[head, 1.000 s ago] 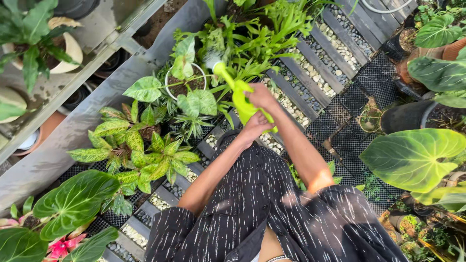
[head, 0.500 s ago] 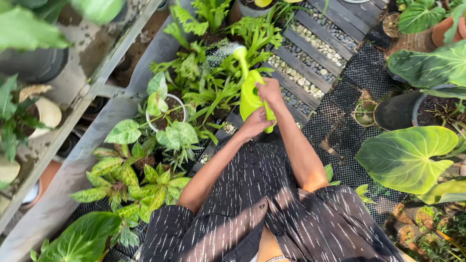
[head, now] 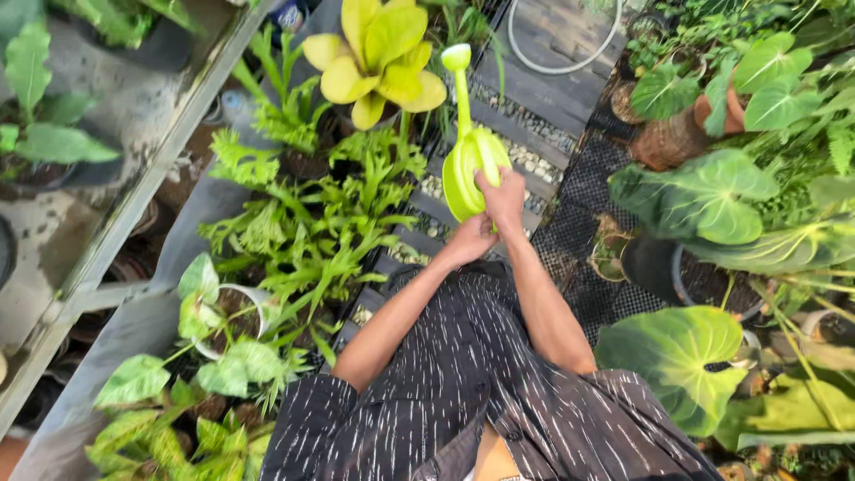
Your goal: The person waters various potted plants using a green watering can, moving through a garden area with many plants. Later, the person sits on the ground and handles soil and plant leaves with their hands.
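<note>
A lime green watering can (head: 469, 151) with a long thin spout is held up in front of me, its spout pointing away toward a yellow-leaved plant (head: 378, 53). My right hand (head: 501, 196) grips the can's handle from above. My left hand (head: 469, 239) supports the can's base from below. Both forearms reach forward out of dark sleeves with white flecks. Ferns (head: 312, 214) in pots stand just left of the can.
A grey slatted walkway with pebbles (head: 534, 160) runs ahead. Large-leaved potted plants (head: 704, 191) crowd the right side, over black mesh matting (head: 588, 240). A metal shelf frame (head: 134, 214) with more pots runs along the left. A white pot (head: 233, 307) sits near my left elbow.
The view has swung forward along the walkway. The can has tipped from a slanted hold to spout pointing straight ahead, and a yellow-leaved plant has come into view beyond it.
</note>
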The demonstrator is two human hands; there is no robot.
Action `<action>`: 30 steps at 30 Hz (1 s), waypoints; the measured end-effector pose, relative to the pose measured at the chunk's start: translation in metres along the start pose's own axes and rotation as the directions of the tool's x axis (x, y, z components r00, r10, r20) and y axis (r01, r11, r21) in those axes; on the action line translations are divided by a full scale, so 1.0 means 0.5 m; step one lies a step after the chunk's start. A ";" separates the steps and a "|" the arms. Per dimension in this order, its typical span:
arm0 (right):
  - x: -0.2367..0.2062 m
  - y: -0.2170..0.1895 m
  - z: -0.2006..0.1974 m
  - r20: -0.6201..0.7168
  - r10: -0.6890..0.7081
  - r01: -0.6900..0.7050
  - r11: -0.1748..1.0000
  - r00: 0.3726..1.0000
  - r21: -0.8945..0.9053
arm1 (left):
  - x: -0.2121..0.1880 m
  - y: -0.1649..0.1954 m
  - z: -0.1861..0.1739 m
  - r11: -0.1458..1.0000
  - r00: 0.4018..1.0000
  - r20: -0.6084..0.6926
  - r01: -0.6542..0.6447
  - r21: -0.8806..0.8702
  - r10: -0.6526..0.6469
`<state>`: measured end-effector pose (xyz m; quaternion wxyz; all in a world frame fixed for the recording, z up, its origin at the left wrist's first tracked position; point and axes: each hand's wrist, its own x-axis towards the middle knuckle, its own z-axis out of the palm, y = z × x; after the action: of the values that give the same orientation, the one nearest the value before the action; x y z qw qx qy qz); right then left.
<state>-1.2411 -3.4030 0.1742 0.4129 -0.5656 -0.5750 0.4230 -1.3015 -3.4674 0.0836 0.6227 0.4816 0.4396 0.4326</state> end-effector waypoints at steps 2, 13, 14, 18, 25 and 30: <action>0.060 0.028 -0.041 -0.029 0.032 -0.031 0.999 0.999 0.033 | 0.080 -0.002 0.025 0.999 1.000 0.004 0.030 0.036 -0.031; 0.333 0.211 -0.153 -0.032 0.228 -0.198 0.900 0.973 0.388 | 0.376 -0.067 0.041 0.879 0.998 -0.069 0.039 0.475 -0.008; 0.361 0.223 -0.161 -0.032 0.245 -0.216 0.901 0.969 0.376 | 0.407 -0.074 0.043 0.883 0.997 -0.076 0.046 0.467 -0.011; 0.509 0.259 -0.191 -0.024 0.260 -0.237 0.911 0.965 0.338 | 0.559 -0.094 0.048 0.885 0.998 -0.057 0.052 0.463 -0.029; 0.867 0.276 -0.247 -0.023 0.216 -0.210 0.965 0.976 0.159 | 0.947 -0.042 0.018 0.901 0.994 0.074 0.044 0.433 -0.084; 1.112 0.237 -0.300 -0.064 0.227 -0.206 0.947 0.972 0.246 | 1.190 0.046 0.006 0.912 0.994 0.088 -0.091 0.400 0.060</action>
<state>-1.0733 -2.8438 0.1045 0.4545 -0.5905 -0.4351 0.5054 -1.1586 -2.8918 0.0287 0.5086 0.6318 0.4771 0.3384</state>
